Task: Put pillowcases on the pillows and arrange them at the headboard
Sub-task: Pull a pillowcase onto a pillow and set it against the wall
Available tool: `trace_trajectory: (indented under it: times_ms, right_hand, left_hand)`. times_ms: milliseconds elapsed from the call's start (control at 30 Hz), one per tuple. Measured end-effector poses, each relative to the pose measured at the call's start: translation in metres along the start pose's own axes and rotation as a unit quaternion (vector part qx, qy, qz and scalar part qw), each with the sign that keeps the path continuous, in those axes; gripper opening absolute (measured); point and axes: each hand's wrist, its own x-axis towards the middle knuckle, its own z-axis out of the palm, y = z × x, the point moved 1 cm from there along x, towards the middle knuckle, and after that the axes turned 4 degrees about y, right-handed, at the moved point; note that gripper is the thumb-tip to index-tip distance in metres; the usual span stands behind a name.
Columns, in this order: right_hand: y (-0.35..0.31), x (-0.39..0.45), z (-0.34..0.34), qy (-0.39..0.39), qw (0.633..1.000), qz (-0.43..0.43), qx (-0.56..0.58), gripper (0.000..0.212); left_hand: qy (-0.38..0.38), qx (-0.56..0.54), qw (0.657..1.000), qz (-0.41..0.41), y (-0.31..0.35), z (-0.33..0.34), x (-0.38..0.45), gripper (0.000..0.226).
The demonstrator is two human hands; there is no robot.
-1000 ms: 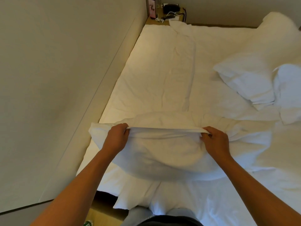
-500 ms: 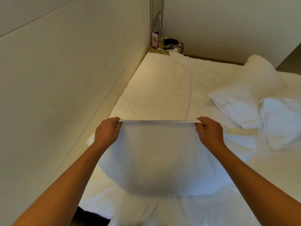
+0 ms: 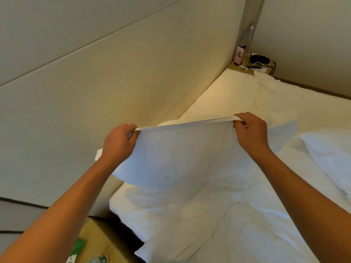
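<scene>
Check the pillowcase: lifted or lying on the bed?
Lifted: both hands, left and right, grip the pillowcase hem above the bed.

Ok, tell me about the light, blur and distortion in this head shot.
Head view: warm yellowish light grazes the headboard panel and the sheet beside it; the bed farther from it looks cooler white. The pillowcase shades the bedding beneath. Wide-angle tilt slants the wall seams. Left hand and right hand are fairly sharp, fabric detail soft; no glare.

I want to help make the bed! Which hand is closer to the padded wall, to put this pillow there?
The left hand. It grips the pillow on the side beside the headboard; the right hand holds the far corner.
</scene>
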Motion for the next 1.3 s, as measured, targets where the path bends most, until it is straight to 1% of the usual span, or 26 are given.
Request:
trace_trajectory:
  times_ms: [133, 200, 333, 400, 467, 500, 600, 667, 767, 900, 967, 1067, 1167, 1300]
  right_hand:
    - [-0.013, 0.019, 0.030, -0.027, 0.999, -0.021, 0.006, 0.025]
    - [-0.028, 0.050, 0.107, -0.084, 0.996, -0.022, -0.013, 0.025]
    - [-0.018, 0.051, 0.112, -0.085, 0.996, -0.023, -0.028, 0.027]
    - [-0.004, 0.045, 0.151, -0.125, 0.990, -0.017, -0.060, 0.027]
    - [0.007, 0.029, 0.159, -0.163, 0.983, -0.012, -0.086, 0.028]
    - [0.014, 0.025, 0.161, -0.171, 0.981, -0.002, -0.090, 0.029]
    - [0.026, 0.025, 0.159, -0.150, 0.983, 0.010, -0.102, 0.029]
    - [0.028, 0.033, 0.157, -0.129, 0.986, 0.004, -0.109, 0.030]
    - [0.031, 0.047, 0.149, -0.119, 0.985, -0.005, -0.124, 0.033]
    - [0.030, 0.049, 0.152, -0.119, 0.983, -0.003, -0.139, 0.034]
    - [0.025, 0.050, 0.154, -0.120, 0.983, 0.000, -0.140, 0.036]
    - [0.022, 0.053, 0.156, -0.118, 0.982, 0.002, -0.150, 0.037]
    - [0.023, 0.053, 0.155, -0.112, 0.980, -0.005, -0.165, 0.035]
    - [0.026, 0.053, 0.153, -0.116, 0.960, -0.019, -0.254, 0.033]
  left_hand:
    - [0.018, 0.010, 0.999, -0.034, -0.014, -0.014, -0.015, 0.025]
    - [0.024, 0.016, 0.995, -0.098, -0.073, 0.001, 0.001, 0.025]
    - [0.013, 0.040, 0.996, -0.075, -0.076, 0.008, -0.011, 0.020]
    - [-0.034, 0.056, 0.994, -0.089, -0.105, 0.030, -0.011, 0.020]
    - [-0.078, 0.067, 0.991, -0.083, -0.103, 0.046, -0.028, 0.023]
    - [-0.084, 0.060, 0.991, -0.081, -0.102, 0.051, -0.031, 0.024]
    - [-0.079, 0.047, 0.991, -0.093, -0.097, 0.058, -0.024, 0.025]
    - [-0.079, 0.050, 0.990, -0.105, -0.095, 0.060, -0.014, 0.032]
    - [-0.108, 0.062, 0.988, -0.093, -0.098, 0.056, -0.001, 0.037]
    - [-0.140, 0.034, 0.986, -0.083, -0.115, 0.048, 0.003, 0.038]
    - [-0.135, 0.010, 0.987, -0.083, -0.118, 0.044, 0.003, 0.034]
    - [-0.118, -0.034, 0.987, -0.107, -0.117, 0.042, 0.002, 0.029]
    - [-0.119, -0.048, 0.984, -0.124, -0.113, 0.044, 0.000, 0.027]
    - [-0.103, -0.038, 0.988, -0.107, -0.106, 0.046, -0.004, 0.031]
